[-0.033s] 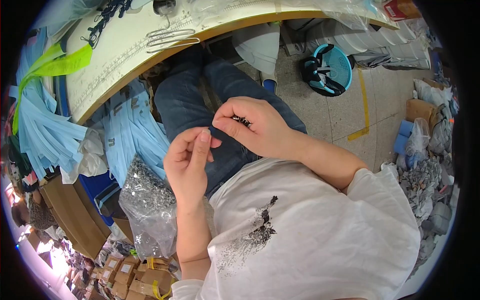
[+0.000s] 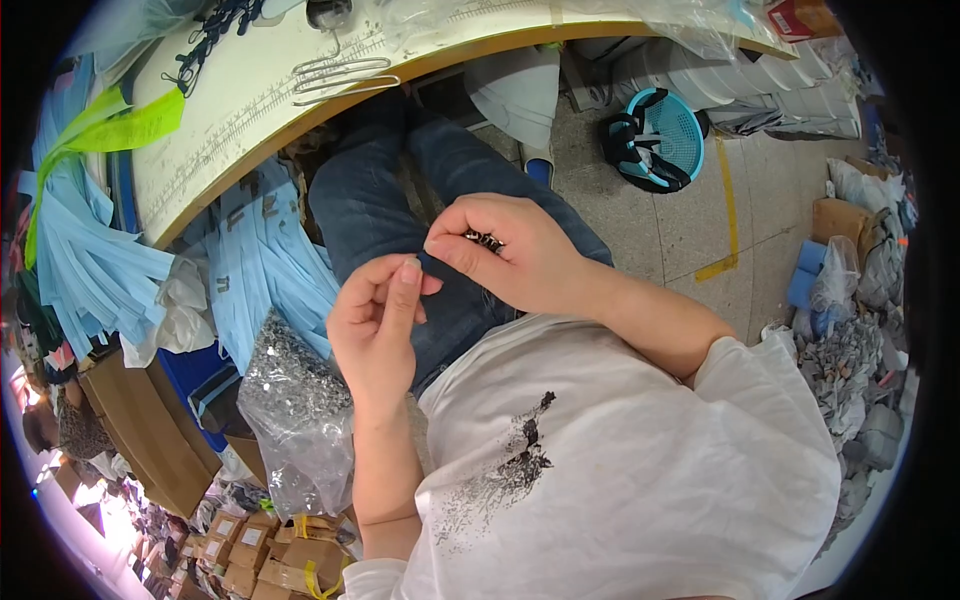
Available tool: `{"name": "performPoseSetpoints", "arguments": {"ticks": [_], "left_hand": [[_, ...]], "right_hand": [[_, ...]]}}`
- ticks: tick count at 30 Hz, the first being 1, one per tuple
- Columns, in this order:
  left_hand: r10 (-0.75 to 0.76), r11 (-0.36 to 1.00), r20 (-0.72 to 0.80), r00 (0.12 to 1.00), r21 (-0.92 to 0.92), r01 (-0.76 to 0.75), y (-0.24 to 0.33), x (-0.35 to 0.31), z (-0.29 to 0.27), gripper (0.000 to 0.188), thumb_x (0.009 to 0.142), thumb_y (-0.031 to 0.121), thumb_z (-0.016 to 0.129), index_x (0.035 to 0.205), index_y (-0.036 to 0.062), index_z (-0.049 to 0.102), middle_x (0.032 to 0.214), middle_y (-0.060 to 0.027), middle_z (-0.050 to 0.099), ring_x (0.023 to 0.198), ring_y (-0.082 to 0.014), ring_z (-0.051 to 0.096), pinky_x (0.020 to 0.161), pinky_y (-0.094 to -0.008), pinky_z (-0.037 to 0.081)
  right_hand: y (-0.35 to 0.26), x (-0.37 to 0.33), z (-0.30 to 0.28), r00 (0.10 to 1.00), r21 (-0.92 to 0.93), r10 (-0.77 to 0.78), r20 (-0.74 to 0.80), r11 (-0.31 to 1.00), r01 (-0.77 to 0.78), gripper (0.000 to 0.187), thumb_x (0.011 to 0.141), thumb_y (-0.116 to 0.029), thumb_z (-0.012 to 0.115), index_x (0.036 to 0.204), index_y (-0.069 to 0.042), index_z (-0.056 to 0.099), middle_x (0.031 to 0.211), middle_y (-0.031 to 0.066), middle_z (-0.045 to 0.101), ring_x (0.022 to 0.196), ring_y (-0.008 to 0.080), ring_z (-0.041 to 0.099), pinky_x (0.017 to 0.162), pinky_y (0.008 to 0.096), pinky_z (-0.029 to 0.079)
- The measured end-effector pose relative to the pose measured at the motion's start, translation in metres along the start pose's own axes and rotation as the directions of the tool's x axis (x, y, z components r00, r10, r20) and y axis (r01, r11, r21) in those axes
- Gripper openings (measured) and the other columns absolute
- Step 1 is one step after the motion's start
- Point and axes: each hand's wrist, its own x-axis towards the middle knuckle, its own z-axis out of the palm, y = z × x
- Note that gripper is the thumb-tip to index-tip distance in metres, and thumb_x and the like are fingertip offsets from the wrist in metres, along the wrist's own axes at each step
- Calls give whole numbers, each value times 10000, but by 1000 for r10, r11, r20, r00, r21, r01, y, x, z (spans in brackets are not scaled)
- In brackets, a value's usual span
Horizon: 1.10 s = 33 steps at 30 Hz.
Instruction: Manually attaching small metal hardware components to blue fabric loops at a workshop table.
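Observation:
Over my lap, my left hand (image 2: 375,315) is closed, its thumb pressed against the index finger. Whatever it pinches, if anything, is too small to make out. Just to its right and slightly farther off, my right hand (image 2: 522,255) is curled. Several small, dark, shiny pieces (image 2: 486,241), metallic in look, lie in its palm. Its thumb and index tips also meet in a pinch close to the left fingertips; anything between them is hidden. Beneath both hands are the dark blue jeans (image 2: 365,190) on my legs.
A white table (image 2: 225,130) with ruler marks curves ahead, bearing bent metal wire (image 2: 340,80). Light blue strips (image 2: 100,260) hang at left. Beside my left forearm sits a clear bag of small dark and silvery pieces (image 2: 290,390). A turquoise basket (image 2: 683,135) stands on the floor.

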Motion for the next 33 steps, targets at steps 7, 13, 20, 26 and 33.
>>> {"name": "performPoseSetpoints", "arguments": {"ticks": [7,13,20,26,33], "left_hand": [[74,987,-48,996,146,-67,1,-3,8,135,935,77,632,1034,-13,624,823,-50,690,694,-49,610,568,-167,413],[113,973,-66,991,210,-97,3,-4,11,111,942,75,620,1017,-8,619,811,-41,684,692,-46,609,564,-166,407],[214,939,-98,972,296,-177,0,-4,16,104,951,72,603,1009,-13,615,760,-33,663,699,-58,612,583,-169,423],[60,979,-103,993,202,-38,7,-6,19,138,970,123,583,1015,-7,590,757,-46,668,574,-15,514,509,-155,369],[-40,999,-88,995,17,41,6,-4,17,139,968,134,586,1015,3,590,760,-56,672,517,-10,453,457,-159,333]], "right_hand": [[1,1,0,977,278,202,72,937,-214,133,926,-128,640,977,-6,649,881,15,647,814,71,580,724,224,476],[-1,4,-1,978,305,196,67,929,-207,136,929,-132,639,968,-3,653,875,8,646,812,59,574,725,216,473],[5,6,2,993,191,114,42,974,-120,120,897,-114,666,958,-12,648,842,28,652,765,100,593,678,257,483],[9,4,10,988,-72,-113,-106,992,106,83,864,-79,667,914,-30,624,820,76,621,728,200,606,651,289,481],[8,5,6,973,-148,-218,-74,967,205,77,875,-85,654,923,-34,621,833,84,618,731,221,603,648,298,481]]}}
